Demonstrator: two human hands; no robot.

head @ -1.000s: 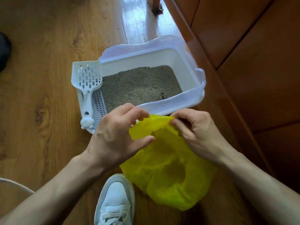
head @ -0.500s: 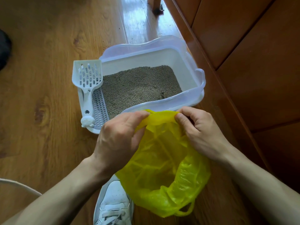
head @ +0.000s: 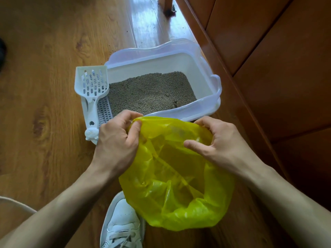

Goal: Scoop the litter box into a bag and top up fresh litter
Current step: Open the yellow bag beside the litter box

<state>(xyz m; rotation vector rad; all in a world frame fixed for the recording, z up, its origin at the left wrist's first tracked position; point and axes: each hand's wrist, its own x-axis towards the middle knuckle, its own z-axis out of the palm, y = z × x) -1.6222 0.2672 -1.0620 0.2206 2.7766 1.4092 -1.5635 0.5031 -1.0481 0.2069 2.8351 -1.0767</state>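
**Opening the bag, scoop untouched**

Both hands work the yellow bag (head: 176, 178) just in front of the litter box (head: 162, 56). The left hand (head: 116, 138) pinches the bag's rim between its fingers (head: 135, 130); the right hand (head: 221, 142) grips the opposite rim, so the mouth is spread. The scoop (head: 92, 90) lies on the box's left edge. Clumps (head: 176, 104) sit near the box's front wall. Next, probably, one hand must let go for the scoop while the other holds the mouth wide.

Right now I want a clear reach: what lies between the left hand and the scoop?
Head view: nothing. The scoop hangs on the litter box beside the left hand.
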